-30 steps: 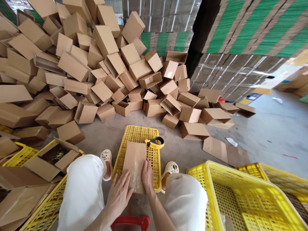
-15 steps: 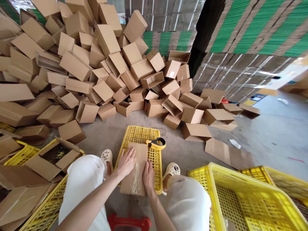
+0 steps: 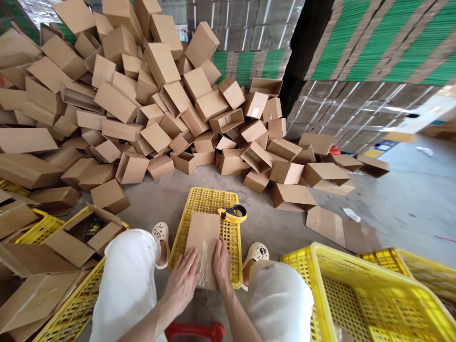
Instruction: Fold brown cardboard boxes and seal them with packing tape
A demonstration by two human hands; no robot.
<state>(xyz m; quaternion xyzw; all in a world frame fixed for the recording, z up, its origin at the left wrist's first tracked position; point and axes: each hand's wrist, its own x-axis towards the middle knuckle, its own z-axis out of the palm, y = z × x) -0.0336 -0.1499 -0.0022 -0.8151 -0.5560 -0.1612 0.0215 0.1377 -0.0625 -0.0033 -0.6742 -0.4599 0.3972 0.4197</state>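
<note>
A taped cardboard box (image 3: 203, 232) lies on an upturned yellow plastic crate (image 3: 204, 197) between my knees, with clear wrinkled tape along its top. My left hand (image 3: 184, 278) rests on the box's near left part, fingers stretched out flat. Along the right side of the box, my right hand (image 3: 221, 261) holds it with its fingers against the edge. A yellow and black tape dispenser (image 3: 232, 213) sits on the crate just beyond the box's far right corner, touched by neither hand.
A big heap of cardboard boxes (image 3: 160, 109) fills the far side. At right stands a yellow crate (image 3: 315, 280); at left, an open carton (image 3: 80, 235) sits in another crate. A red stool (image 3: 194, 330) shows below. A flattened cardboard piece (image 3: 338, 228) lies on the floor.
My left hand has slid back toward me, from the box's upper left to its near left part. My right hand stays at the right side. The view has shifted slightly.
</note>
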